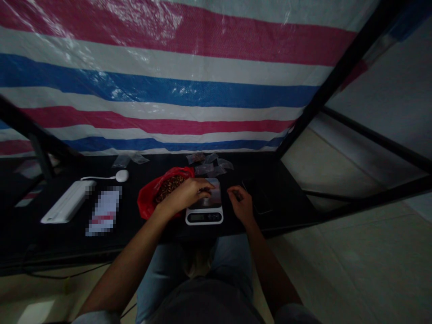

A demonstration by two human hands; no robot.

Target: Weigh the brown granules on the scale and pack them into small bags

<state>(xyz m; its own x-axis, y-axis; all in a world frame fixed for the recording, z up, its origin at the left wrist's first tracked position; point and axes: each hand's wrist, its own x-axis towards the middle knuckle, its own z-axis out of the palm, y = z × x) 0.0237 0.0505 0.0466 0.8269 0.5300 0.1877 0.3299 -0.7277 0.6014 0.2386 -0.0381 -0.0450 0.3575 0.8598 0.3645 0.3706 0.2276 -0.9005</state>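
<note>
A white kitchen scale [204, 217] with a shiny metal plate stands on the black table in front of me. My left hand [189, 194] reaches over its plate, fingers curled around some small brown pieces [204, 191]; whether these touch the plate I cannot tell. Behind my left wrist lies a crumpled red plastic bag [146, 198], its mouth wide and full of similar small brown pieces [168, 186]. To the right of the scale, my right hand [242, 204] is closed with thumb and fingers bent together. Something dark shows between them, too small to name.
Behind the scale lie several small clear plastic bags [216, 171], one holding reddish-brown bits [196, 157]. More clear bags [122, 161] lie at the back left. A white power strip [69, 202], a white round device [122, 176] and a blurred-out packet [104, 211] occupy the left. A dark flat phone-like object [259, 200] lies right.
</note>
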